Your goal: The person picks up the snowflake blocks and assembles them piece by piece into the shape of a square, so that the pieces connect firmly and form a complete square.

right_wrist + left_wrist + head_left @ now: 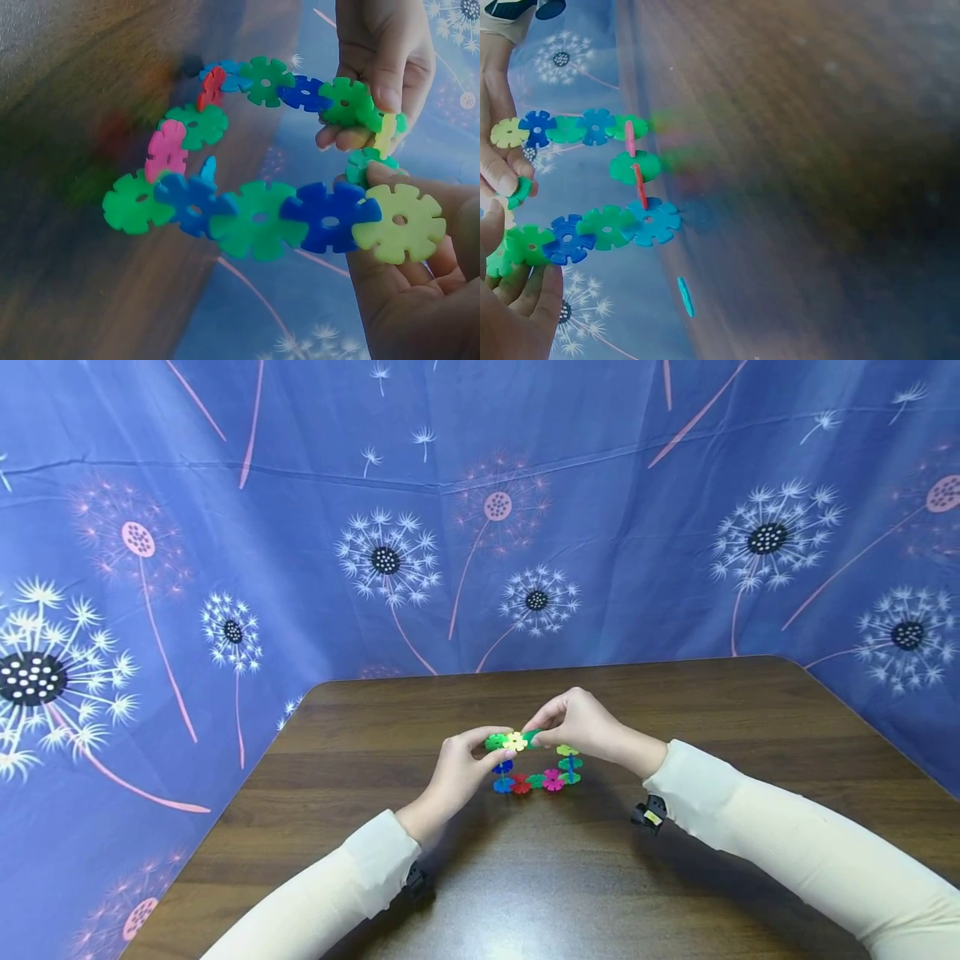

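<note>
A chain of notched plastic flower discs, bent into an open-cornered frame, is held up over the table. My left hand (462, 768) pinches its upper left corner at a green disc (531, 244) and the pale yellow disc (515, 741) beside it. With thumb and fingertips my right hand (588, 727) pinches a green disc (366, 166), which touches or meets that yellow disc. Just by the right hand, another yellow disc (400, 220) tops the right side. Blue, green, red and pink discs (553, 779) make up the sides and lower row.
The brown wooden table (562, 885) lies beneath both arms. Behind it hangs a blue cloth (600, 527) with dandelion prints. A thin turquoise piece (686, 297) shows edge-on near the frame; I cannot tell if it is joined. A black camera (651, 814) hangs under the right wrist.
</note>
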The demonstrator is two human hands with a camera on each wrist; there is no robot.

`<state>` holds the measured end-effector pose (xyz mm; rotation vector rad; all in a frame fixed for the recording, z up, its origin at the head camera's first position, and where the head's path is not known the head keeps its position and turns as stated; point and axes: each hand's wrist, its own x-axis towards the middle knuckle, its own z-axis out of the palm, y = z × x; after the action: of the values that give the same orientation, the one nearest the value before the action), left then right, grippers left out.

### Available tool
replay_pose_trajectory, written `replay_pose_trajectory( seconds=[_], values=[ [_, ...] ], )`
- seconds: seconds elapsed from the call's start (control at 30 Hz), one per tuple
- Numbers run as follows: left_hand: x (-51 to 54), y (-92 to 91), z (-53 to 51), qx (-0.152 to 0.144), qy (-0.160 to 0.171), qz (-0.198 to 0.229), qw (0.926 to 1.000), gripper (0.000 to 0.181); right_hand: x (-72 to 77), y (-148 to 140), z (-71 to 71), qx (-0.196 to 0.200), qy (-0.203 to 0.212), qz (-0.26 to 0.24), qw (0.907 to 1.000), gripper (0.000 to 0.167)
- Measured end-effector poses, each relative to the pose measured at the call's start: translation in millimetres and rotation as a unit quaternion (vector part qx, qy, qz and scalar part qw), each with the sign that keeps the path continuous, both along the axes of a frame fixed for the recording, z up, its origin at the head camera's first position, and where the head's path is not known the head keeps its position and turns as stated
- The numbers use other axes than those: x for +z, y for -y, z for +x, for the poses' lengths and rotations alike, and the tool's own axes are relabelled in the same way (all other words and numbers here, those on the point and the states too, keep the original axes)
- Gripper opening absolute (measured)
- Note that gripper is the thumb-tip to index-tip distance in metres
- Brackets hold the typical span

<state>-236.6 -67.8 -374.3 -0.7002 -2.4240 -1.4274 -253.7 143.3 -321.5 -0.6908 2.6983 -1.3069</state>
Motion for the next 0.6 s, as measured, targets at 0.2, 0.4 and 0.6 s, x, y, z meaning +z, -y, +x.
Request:
replay_pose_trajectory(
  seconds=[0.2,0.4,0.6],
  values=[
    [5.2,-3.0,-1.6,0.004,-0.002,-0.025,0.9997,0.028,4.8,4.5,7.1,-0.024,-0.051,0.045,0.9974,0.009],
    [8.8,-4.9,-1.1,0.009,0.003,-0.026,0.9996,0.027,6.2,9.9,10.4,-0.030,-0.068,0.051,0.9960,0.008],
    [8.8,-4.6,-1.7,0.002,-0.004,-0.032,0.9995,0.030,5.3,8.9,8.0,-0.028,-0.064,0.046,0.9965,0.008]
  ],
)
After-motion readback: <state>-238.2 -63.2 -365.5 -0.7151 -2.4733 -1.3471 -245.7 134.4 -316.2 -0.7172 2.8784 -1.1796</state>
